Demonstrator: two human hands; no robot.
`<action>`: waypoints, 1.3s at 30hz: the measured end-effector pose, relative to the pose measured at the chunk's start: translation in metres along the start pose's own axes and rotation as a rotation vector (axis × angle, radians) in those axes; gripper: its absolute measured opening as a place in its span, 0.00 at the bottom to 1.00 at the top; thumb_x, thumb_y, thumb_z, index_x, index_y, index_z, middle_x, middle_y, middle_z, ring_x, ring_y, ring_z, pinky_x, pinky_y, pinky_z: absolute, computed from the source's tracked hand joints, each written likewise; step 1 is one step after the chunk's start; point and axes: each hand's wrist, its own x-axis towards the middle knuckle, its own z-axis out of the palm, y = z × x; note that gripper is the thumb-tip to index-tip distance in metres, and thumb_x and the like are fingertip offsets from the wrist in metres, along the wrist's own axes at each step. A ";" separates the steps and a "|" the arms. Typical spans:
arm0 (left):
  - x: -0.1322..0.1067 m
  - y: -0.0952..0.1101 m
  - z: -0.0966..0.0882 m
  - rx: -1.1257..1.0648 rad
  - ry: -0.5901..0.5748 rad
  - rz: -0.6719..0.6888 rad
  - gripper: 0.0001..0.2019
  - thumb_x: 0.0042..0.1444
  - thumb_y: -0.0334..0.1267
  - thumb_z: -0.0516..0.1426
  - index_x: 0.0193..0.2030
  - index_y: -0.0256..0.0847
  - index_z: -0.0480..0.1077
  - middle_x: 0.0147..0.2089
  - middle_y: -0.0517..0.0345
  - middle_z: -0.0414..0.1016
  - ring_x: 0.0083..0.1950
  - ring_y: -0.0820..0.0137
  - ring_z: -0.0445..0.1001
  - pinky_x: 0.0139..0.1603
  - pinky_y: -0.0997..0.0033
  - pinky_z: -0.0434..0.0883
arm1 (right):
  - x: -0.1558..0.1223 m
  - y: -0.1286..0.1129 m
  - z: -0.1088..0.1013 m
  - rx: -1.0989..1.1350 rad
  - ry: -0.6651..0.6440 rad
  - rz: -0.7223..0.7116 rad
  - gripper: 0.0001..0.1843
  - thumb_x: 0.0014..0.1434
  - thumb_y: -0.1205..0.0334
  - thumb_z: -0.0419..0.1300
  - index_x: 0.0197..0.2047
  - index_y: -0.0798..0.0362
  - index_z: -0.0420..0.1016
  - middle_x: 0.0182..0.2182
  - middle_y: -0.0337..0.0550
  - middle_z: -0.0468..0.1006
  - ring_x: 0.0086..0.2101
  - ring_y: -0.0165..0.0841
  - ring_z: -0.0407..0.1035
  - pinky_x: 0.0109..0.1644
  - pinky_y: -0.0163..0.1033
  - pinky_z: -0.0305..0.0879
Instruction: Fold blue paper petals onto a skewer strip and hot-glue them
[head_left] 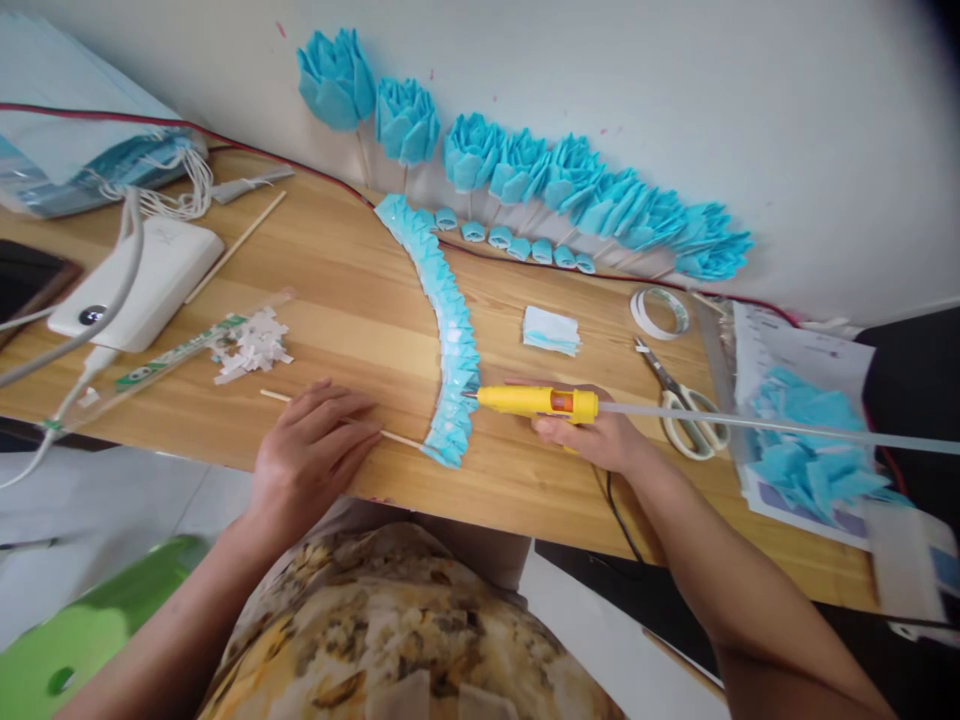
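Observation:
My right hand (600, 440) grips a yellow glue gun (536, 402) with a long clear glue stick (787, 428) trailing to the right. Its nozzle touches the lower part of a curved row of folded blue paper pieces (450, 330) on the wooden table (360, 300). My left hand (311, 450) lies flat with fingers spread on a thin wooden stick (401, 438) that reaches toward the row's lower end.
Blue paper flowers (517, 165) lean along the wall. Scissors (686, 405), a tape roll (658, 312), a small paper stack (551, 330), a bag of blue pieces (810, 445), a white power bank (142, 280), white scraps (251, 345) and cables lie around.

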 end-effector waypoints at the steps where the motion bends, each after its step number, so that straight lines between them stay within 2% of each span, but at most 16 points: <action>1: 0.000 0.000 0.000 -0.003 -0.002 -0.001 0.03 0.62 0.29 0.63 0.41 0.38 0.77 0.48 0.49 0.81 0.50 0.60 0.78 0.62 0.48 0.73 | 0.000 -0.001 0.000 -0.015 0.001 0.000 0.24 0.61 0.49 0.61 0.55 0.52 0.81 0.27 0.40 0.78 0.24 0.30 0.62 0.28 0.37 0.62; 3: 0.000 -0.001 0.000 -0.009 -0.003 -0.003 0.03 0.62 0.29 0.63 0.41 0.39 0.77 0.48 0.49 0.80 0.50 0.60 0.78 0.62 0.48 0.73 | 0.000 -0.002 -0.002 -0.038 -0.002 0.002 0.24 0.61 0.49 0.61 0.55 0.52 0.81 0.31 0.42 0.81 0.25 0.31 0.65 0.29 0.37 0.63; 6: 0.000 -0.001 0.000 -0.008 0.002 -0.001 0.03 0.62 0.29 0.63 0.41 0.39 0.77 0.49 0.50 0.80 0.51 0.60 0.78 0.62 0.48 0.73 | -0.002 -0.002 -0.008 -0.040 -0.010 0.013 0.23 0.60 0.49 0.62 0.53 0.52 0.82 0.30 0.42 0.81 0.27 0.32 0.68 0.31 0.37 0.65; 11: -0.001 -0.002 0.000 -0.010 -0.003 -0.010 0.02 0.62 0.31 0.63 0.41 0.40 0.76 0.49 0.51 0.80 0.51 0.60 0.78 0.62 0.47 0.73 | -0.007 0.006 -0.020 0.090 -0.014 0.017 0.22 0.60 0.40 0.63 0.42 0.51 0.84 0.31 0.45 0.80 0.32 0.37 0.72 0.38 0.42 0.71; 14: -0.002 -0.002 0.001 0.001 -0.006 -0.008 0.02 0.63 0.31 0.62 0.41 0.40 0.76 0.49 0.51 0.80 0.51 0.61 0.78 0.63 0.48 0.73 | -0.006 0.012 -0.016 0.237 0.001 -0.031 0.26 0.61 0.35 0.60 0.38 0.50 0.83 0.33 0.48 0.81 0.37 0.41 0.74 0.46 0.47 0.72; 17: -0.002 -0.002 0.001 0.004 -0.003 -0.011 0.02 0.63 0.32 0.62 0.42 0.41 0.76 0.49 0.52 0.80 0.51 0.61 0.78 0.63 0.48 0.73 | -0.001 0.017 -0.005 0.294 0.047 -0.062 0.26 0.62 0.36 0.60 0.39 0.51 0.82 0.33 0.46 0.80 0.40 0.42 0.75 0.52 0.49 0.71; 21: -0.001 -0.001 0.000 0.001 0.001 -0.025 0.02 0.64 0.32 0.62 0.42 0.43 0.76 0.49 0.54 0.80 0.51 0.62 0.77 0.63 0.48 0.73 | 0.002 0.022 0.005 0.236 0.079 -0.027 0.24 0.64 0.38 0.59 0.39 0.51 0.82 0.32 0.45 0.78 0.37 0.37 0.73 0.48 0.45 0.70; 27: -0.001 0.000 0.000 0.000 -0.005 -0.022 0.03 0.62 0.30 0.63 0.42 0.41 0.76 0.49 0.51 0.80 0.51 0.61 0.77 0.63 0.48 0.73 | 0.001 0.024 0.008 0.165 0.112 0.007 0.29 0.63 0.34 0.57 0.29 0.53 0.77 0.28 0.44 0.76 0.29 0.33 0.68 0.37 0.41 0.68; 29: -0.001 0.000 0.000 -0.003 -0.006 -0.026 0.02 0.63 0.31 0.62 0.41 0.41 0.76 0.49 0.52 0.80 0.51 0.61 0.78 0.63 0.48 0.73 | 0.001 0.022 0.009 0.167 0.117 0.011 0.29 0.63 0.33 0.57 0.31 0.53 0.78 0.27 0.43 0.75 0.28 0.32 0.67 0.35 0.41 0.67; 34: 0.000 0.001 -0.001 -0.005 0.003 -0.035 0.02 0.63 0.32 0.62 0.41 0.41 0.77 0.48 0.52 0.81 0.50 0.62 0.78 0.63 0.49 0.73 | 0.003 0.018 0.012 0.198 0.112 -0.003 0.30 0.62 0.34 0.58 0.48 0.53 0.81 0.25 0.40 0.72 0.27 0.32 0.65 0.32 0.39 0.66; 39: 0.000 0.002 -0.001 -0.013 0.005 -0.031 0.02 0.64 0.32 0.62 0.41 0.41 0.76 0.48 0.52 0.81 0.50 0.61 0.78 0.62 0.48 0.73 | 0.004 0.013 0.014 0.184 0.107 0.020 0.29 0.62 0.37 0.60 0.51 0.54 0.80 0.25 0.38 0.70 0.26 0.31 0.64 0.30 0.38 0.64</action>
